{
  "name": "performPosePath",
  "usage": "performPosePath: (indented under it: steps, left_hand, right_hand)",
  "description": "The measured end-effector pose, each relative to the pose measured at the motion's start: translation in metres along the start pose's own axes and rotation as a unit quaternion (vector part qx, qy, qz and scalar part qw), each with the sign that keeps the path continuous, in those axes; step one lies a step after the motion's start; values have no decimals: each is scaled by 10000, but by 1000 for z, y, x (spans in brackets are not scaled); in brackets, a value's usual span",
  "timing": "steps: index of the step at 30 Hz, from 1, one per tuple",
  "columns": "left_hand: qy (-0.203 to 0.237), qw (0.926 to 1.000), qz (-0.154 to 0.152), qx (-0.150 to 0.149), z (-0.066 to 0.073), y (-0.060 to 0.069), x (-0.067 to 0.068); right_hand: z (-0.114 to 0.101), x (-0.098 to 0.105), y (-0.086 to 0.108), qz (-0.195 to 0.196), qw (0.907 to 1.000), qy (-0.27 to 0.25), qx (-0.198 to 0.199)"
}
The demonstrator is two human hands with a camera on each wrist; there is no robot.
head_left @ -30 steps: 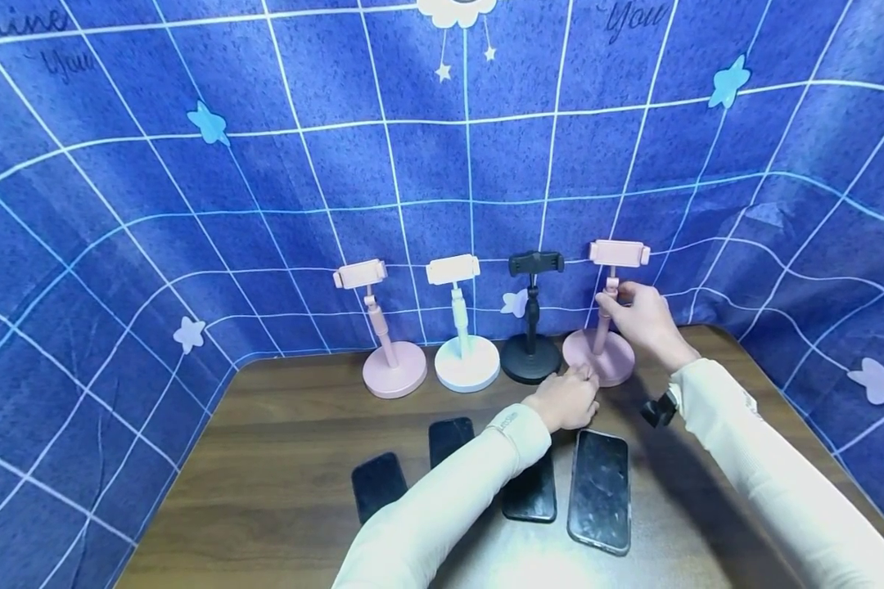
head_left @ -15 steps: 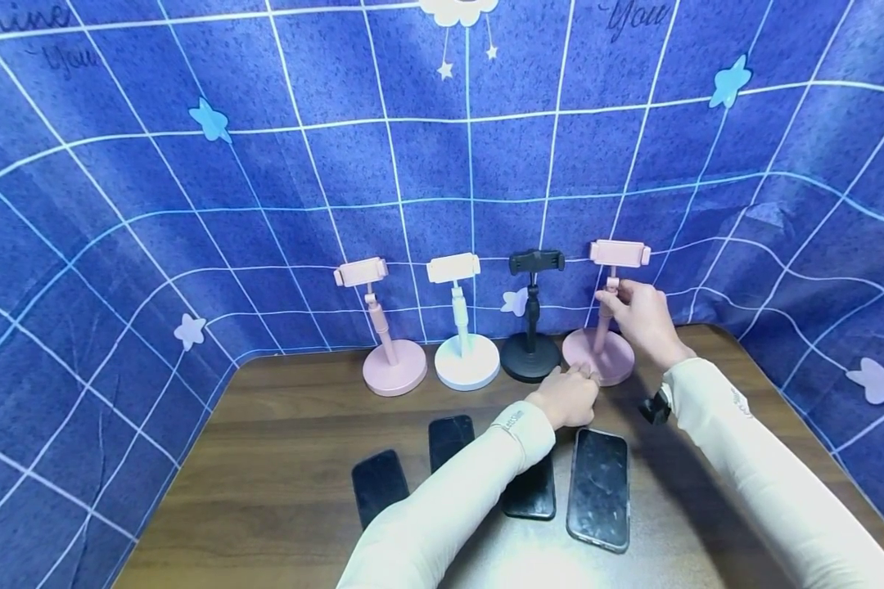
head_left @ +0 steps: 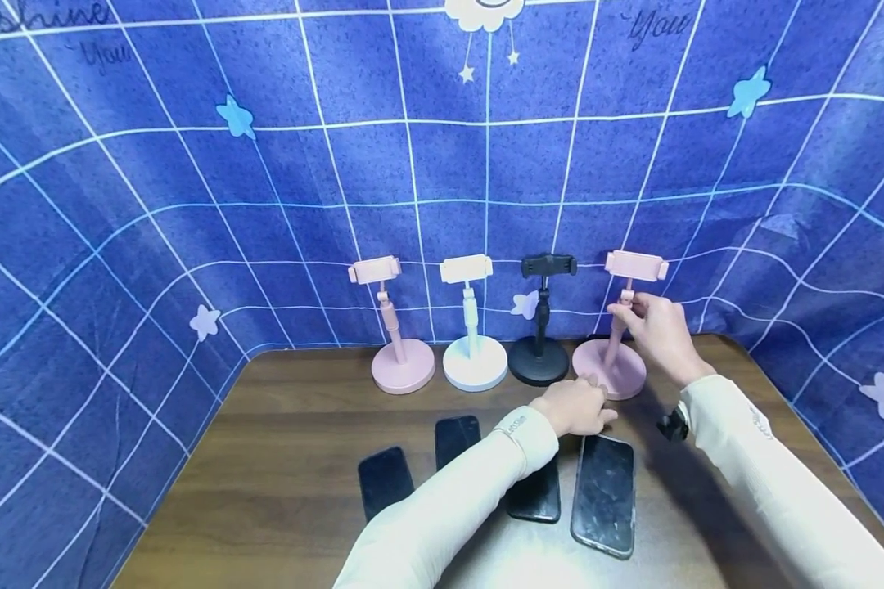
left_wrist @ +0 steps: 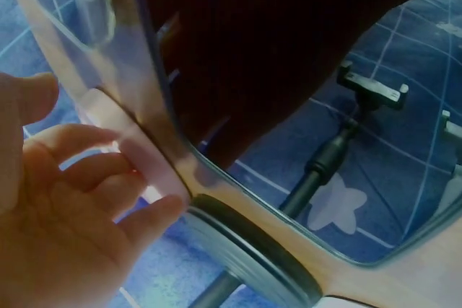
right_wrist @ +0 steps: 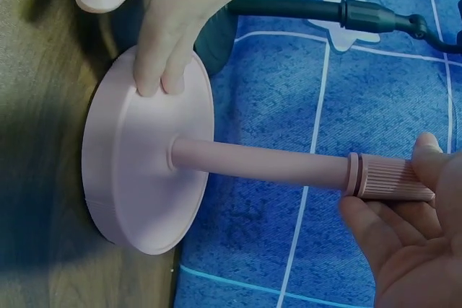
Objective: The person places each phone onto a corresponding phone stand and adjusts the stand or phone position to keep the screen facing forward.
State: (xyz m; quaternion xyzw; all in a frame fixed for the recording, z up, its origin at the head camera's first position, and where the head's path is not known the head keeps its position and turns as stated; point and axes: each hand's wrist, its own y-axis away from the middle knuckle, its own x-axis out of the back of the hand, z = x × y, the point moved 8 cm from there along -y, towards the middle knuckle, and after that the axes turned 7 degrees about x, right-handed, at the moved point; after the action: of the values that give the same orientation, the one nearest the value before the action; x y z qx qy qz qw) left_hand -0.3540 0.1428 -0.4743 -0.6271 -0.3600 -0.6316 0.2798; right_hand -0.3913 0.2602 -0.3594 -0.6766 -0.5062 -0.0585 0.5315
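Observation:
A pink phone stand (head_left: 609, 368) stands upright at the right end of a row of stands. My right hand (head_left: 660, 334) pinches the ribbed collar (right_wrist: 393, 177) on its pole between thumb and fingers. My left hand (head_left: 573, 406) rests its fingertips on the round pink base (right_wrist: 148, 185), the thumb held away from it, as the right wrist view shows. Just left of this base is the black phone stand (head_left: 539, 361). A phone (head_left: 604, 495) lies below the left hand, and its dark screen fills much of the left wrist view.
A white phone stand (head_left: 475, 364) and another pink stand (head_left: 403, 367) continue the row leftward. More phones lie on the wooden table: one at the left (head_left: 385, 481), one beside it (head_left: 456, 438), and one partly under the left sleeve (head_left: 536, 493). Blue grid-patterned cloth (head_left: 442, 164) hangs behind.
The head view has shifted slightly. My left thumb now sticks out from the hand, away from the pink base. The right hand keeps its pinch on the pole.

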Motion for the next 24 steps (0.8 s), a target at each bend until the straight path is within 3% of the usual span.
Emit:
performPosePath:
  steps: [8,15,24]
  left_hand:
    - [-76,9999,-51,142,5,12,-4]
    - [219,9993,-154,257,7,22,-4]
    - [34,9999,-54,125,19,34,-6]
  right_hand:
    - [-11,3,6,-27,9999,-17,143]
    - [-19,9,12,70,9990,45,440]
    - [-23,13,26,-1,9988,48,485]
